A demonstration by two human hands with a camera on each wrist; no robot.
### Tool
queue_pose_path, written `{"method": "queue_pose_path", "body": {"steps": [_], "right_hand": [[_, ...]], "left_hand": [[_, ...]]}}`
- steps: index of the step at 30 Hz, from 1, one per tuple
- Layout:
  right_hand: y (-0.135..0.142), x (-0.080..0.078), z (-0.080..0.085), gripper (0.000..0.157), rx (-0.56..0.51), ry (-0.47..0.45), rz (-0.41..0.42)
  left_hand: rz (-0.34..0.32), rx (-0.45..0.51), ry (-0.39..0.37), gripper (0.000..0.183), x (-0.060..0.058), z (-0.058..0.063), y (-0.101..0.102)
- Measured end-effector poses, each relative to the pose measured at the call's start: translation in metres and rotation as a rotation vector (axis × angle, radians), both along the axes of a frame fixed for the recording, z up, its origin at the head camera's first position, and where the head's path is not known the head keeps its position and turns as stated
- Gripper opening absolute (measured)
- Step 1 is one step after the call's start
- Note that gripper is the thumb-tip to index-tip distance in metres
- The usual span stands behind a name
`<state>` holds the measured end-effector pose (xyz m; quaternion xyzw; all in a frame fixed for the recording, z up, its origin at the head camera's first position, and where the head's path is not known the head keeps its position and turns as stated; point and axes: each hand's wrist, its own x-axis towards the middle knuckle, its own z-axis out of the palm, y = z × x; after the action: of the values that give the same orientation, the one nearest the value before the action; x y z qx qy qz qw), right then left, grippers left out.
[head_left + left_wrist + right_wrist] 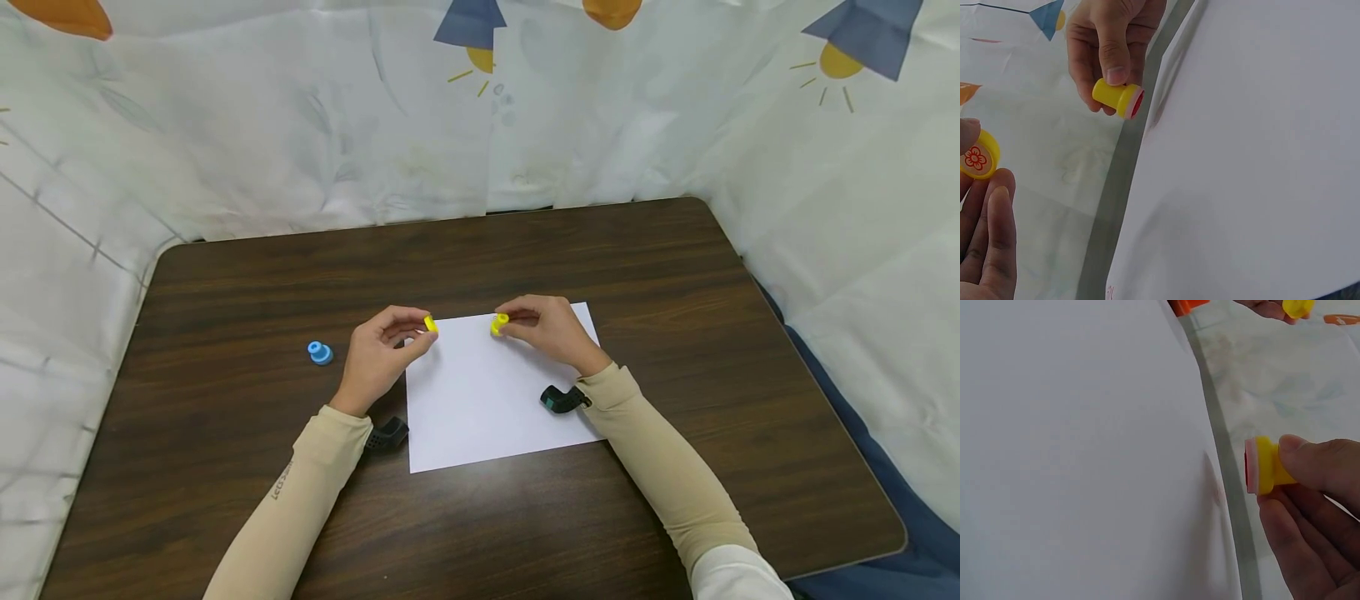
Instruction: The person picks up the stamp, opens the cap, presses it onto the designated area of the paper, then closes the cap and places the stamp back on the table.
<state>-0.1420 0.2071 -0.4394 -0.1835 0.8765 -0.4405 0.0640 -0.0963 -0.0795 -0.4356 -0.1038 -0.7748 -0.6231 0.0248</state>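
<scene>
My left hand pinches a small round yellow cap between thumb and fingers, over the paper's far left corner. A red flower is printed on the cap's pale disc. In my right hand, thumb and fingertips grip a yellow toy stamp by its narrow handle. Its pink rim and red stamping face are uncovered, turned sideways in the right wrist view. Beneath both hands lies a white sheet of paper, bare in the head view. To the left of the left hand, a light blue stamp sits on the table.
The dark wood table extends around the paper on all sides. White patterned cloth hangs behind it and along both sides. Black wrist devices, left and right, hang low beside the wrists, near the tabletop.
</scene>
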Motion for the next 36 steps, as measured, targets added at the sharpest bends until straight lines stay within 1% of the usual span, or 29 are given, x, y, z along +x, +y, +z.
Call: {"method": "queue_pose_path", "body": {"steps": [8, 19, 26, 29, 36], "right_hand": [[0.0, -0.001, 0.002, 0.03, -0.031, -0.008, -0.007], [-0.001, 0.003, 0.009, 0.031, -0.112, -0.006, -0.003], [-0.003, 0.006, 0.014, 0.035, -0.204, -0.001, 0.014], [-0.005, 0.009, 0.018, 0.035, -0.246, 0.004, 0.019], [-0.011, 0.017, 0.024, 0.034, -0.319, -0.035, 0.031]], "left_hand": [[-0.002, 0.0, -0.004, 0.033, 0.0, 0.0, 0.0], [-0.015, 0.016, -0.011, 0.033, 0.0, -0.002, 0.001], [-0.02, -0.022, -0.038, 0.032, 0.001, -0.003, 0.004], [-0.033, -0.024, -0.059, 0.033, 0.001, -0.003, 0.007], [-0.052, -0.035, -0.115, 0.033, 0.004, -0.005, 0.014]]}}
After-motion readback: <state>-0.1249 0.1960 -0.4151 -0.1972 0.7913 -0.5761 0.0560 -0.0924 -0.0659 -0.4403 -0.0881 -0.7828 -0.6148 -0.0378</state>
